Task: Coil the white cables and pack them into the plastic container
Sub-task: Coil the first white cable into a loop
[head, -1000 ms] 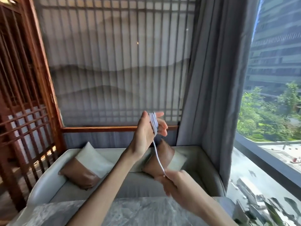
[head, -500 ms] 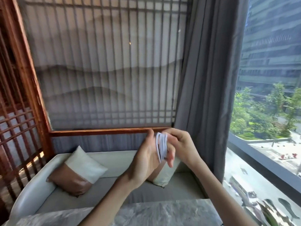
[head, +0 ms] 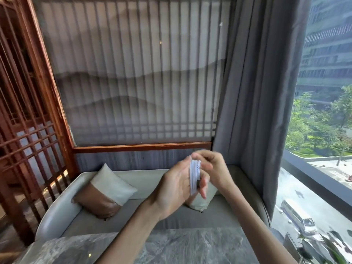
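A white cable is wound in several loops around the fingers of my left hand, which is raised above the table with the palm turned right. My right hand is pressed against the coil from the right, its fingertips pinching the top of the loops. No loose tail of cable hangs down. The plastic container is not in view.
A grey marble tabletop lies under my forearms. Behind it is a pale sofa with two cushions. A wooden lattice screen stands at the left, a grey curtain and a window at the right.
One second ago my right hand pulled a tail of cable taut below the coil. It has since risen to the coil and the tail is wound in. Both hands have dropped lower.
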The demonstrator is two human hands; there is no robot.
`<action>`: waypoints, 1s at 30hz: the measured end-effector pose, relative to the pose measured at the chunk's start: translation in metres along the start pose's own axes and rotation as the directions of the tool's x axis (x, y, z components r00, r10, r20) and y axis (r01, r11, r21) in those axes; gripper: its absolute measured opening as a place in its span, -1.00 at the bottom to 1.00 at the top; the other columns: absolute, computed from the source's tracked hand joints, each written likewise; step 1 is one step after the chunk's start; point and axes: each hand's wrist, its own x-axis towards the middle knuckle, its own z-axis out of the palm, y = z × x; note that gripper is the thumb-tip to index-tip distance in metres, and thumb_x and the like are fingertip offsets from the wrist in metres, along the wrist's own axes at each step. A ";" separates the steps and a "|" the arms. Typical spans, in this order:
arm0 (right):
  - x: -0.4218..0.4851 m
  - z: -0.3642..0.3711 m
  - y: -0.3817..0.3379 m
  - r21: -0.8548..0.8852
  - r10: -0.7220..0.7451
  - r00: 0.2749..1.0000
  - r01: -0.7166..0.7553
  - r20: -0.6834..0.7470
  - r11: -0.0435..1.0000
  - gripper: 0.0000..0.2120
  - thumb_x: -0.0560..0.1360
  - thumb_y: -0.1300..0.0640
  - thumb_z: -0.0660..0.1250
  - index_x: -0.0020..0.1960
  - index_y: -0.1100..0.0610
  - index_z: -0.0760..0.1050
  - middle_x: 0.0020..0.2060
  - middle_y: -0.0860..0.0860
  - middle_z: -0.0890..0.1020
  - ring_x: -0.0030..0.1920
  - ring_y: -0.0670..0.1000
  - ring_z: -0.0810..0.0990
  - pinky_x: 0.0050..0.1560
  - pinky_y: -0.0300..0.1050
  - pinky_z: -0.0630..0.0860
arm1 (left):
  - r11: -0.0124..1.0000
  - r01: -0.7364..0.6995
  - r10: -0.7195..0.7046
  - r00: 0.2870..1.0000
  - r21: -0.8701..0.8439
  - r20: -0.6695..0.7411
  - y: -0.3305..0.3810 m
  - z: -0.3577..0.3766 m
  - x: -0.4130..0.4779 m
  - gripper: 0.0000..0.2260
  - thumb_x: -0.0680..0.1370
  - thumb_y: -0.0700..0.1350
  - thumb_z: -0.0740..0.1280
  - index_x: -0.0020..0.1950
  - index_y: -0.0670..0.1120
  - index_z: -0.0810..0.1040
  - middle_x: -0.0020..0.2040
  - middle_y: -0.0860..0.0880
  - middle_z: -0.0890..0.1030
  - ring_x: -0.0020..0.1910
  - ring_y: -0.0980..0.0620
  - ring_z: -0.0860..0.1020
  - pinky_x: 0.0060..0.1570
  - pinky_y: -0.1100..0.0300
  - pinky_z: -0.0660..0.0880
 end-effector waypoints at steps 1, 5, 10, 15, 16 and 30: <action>-0.010 0.008 0.005 0.003 0.040 0.996 -0.041 0.081 0.999 -0.68 0.55 0.41 0.28 -0.33 0.16 0.56 -0.46 -0.10 0.60 -0.41 -0.20 0.54 -0.30 -0.34 0.46 | 1.000 -0.024 0.024 0.999 -0.013 -0.028 0.002 -0.006 0.001 -0.54 0.64 0.05 0.04 0.23 -0.30 0.47 -0.23 -0.16 0.51 -0.31 -0.07 0.50 -0.17 0.11 0.48; -0.056 0.025 0.021 -0.278 0.054 0.963 0.022 0.265 0.960 -0.81 0.59 0.26 0.26 -0.20 0.18 0.52 -0.38 0.05 0.41 -0.31 -0.07 0.36 -0.24 -0.11 0.35 | 0.988 -0.142 0.153 0.960 0.067 -0.233 -0.001 -0.033 0.004 -0.65 0.64 -0.10 0.11 0.25 -0.33 0.44 -0.26 -0.13 0.56 -0.32 -0.04 0.55 -0.26 0.18 0.51; -0.091 0.040 0.000 -0.630 -0.128 0.956 0.271 0.264 0.727 -0.78 0.60 0.17 0.26 0.11 -0.08 0.62 -0.10 -0.04 0.58 -0.10 -0.02 0.54 -0.15 -0.07 0.53 | 0.899 -0.110 0.298 0.864 0.425 -0.405 -0.032 -0.040 0.012 -0.77 0.70 -0.20 0.06 0.20 -0.26 0.45 -0.17 -0.14 0.61 -0.22 0.02 0.63 -0.12 0.23 0.56; -0.085 0.012 -0.020 -0.637 -0.422 0.904 0.363 0.065 0.680 -0.64 0.47 0.25 0.25 0.20 0.03 0.61 0.07 -0.05 0.60 0.07 0.02 0.60 -0.09 -0.16 0.58 | 0.949 0.055 0.093 0.892 0.311 -0.442 -0.033 -0.042 0.007 -0.70 0.69 -0.10 0.08 0.04 -0.27 0.51 -0.34 -0.08 0.52 -0.45 0.03 0.46 -0.42 0.22 0.39; -0.080 0.005 -0.022 -0.630 -0.412 0.909 0.354 0.059 0.691 -0.58 0.48 0.18 0.19 0.29 0.04 0.57 0.17 -0.04 0.57 0.18 0.01 0.55 0.07 -0.18 0.55 | 0.939 0.083 0.055 0.920 0.332 -0.387 -0.030 -0.041 0.005 -0.69 0.67 -0.05 0.11 -0.03 -0.24 0.52 -0.38 -0.08 0.50 -0.48 0.01 0.41 -0.43 0.19 0.33; -0.078 0.026 0.014 0.264 0.257 0.913 -0.346 0.318 0.900 -0.82 0.63 0.20 0.25 0.11 0.14 0.63 -0.15 0.02 0.67 -0.12 -0.04 0.64 -0.10 -0.11 0.64 | 0.985 -0.153 0.134 0.969 -0.079 -0.207 -0.016 -0.014 0.007 -0.67 0.65 -0.08 0.10 0.19 -0.30 0.48 -0.24 -0.14 0.57 -0.28 -0.05 0.57 -0.20 0.15 0.53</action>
